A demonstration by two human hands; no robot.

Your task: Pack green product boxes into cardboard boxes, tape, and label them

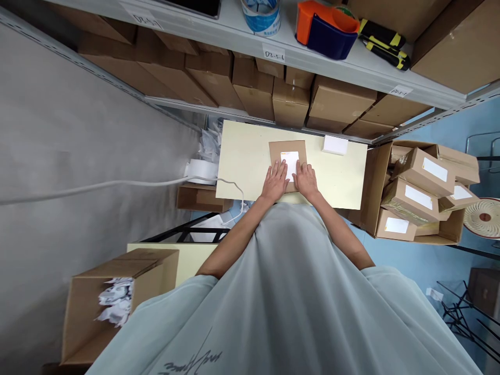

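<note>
A flat brown cardboard box lies on the pale yellow table, with a white label on its upper face. My left hand rests flat on the label's left side, its fingers stretched out. On the other side, my right hand lies along the label's right edge, fingers extended and thumb near the label. Both palms partly cover the box's lower part. A small white box or stack of labels sits at the table's back right.
At the right, a large carton holds several labelled boxes. Above the table's back edge runs a shelf bearing blue tape, an orange-and-navy tape dispenser and yellow-black cutters. A white cable crosses the left; an open carton holds crumpled paper.
</note>
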